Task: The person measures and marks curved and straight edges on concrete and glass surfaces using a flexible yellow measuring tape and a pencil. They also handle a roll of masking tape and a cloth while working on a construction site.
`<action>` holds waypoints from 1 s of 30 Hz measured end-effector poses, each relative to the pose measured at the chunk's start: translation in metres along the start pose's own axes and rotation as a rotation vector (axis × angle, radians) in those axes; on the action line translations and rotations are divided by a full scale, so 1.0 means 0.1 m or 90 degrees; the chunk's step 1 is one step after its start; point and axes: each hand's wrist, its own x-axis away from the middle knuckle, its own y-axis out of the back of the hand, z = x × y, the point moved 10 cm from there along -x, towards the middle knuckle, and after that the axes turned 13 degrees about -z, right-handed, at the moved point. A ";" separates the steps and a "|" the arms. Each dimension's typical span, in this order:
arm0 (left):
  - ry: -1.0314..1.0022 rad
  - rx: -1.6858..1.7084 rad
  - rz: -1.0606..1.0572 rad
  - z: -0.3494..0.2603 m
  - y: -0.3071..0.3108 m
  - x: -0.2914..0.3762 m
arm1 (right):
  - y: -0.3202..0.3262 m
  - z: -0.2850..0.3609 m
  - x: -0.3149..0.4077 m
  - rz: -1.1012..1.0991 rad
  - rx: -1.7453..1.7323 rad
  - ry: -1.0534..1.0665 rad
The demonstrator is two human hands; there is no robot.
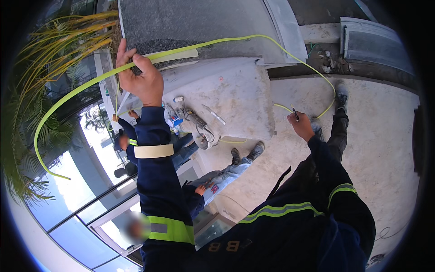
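My left hand (141, 76) is raised at the upper left, with a yellow-green flexible tube (217, 41) between its thumb and fingers. The tube's free end curves down at the far left; its other side arcs right, towards my feet. A roll of cream masking tape (154, 151) sits around my left forearm. My right hand (301, 126) holds a slim dark pencil or marker (294, 113), tip pointing up in the view. A corded power tool (195, 119), a straight pale strip (214, 114) and plastic bottles lie on the concrete block (238, 98) between my hands.
A co-worker in jeans (217, 178) stands lower centre; another (131, 136) is beyond my left sleeve. A white bucket (205, 140) stands by the block. Grey slabs (373, 44) lie at the upper right beside a dirt-filled gap. Palm fronds (64, 44) and glass panes (81, 234) are at left.
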 end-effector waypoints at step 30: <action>0.060 0.033 0.028 0.04 0.00 0.03 | -0.76 4.23 -0.80 -0.031 -0.446 0.428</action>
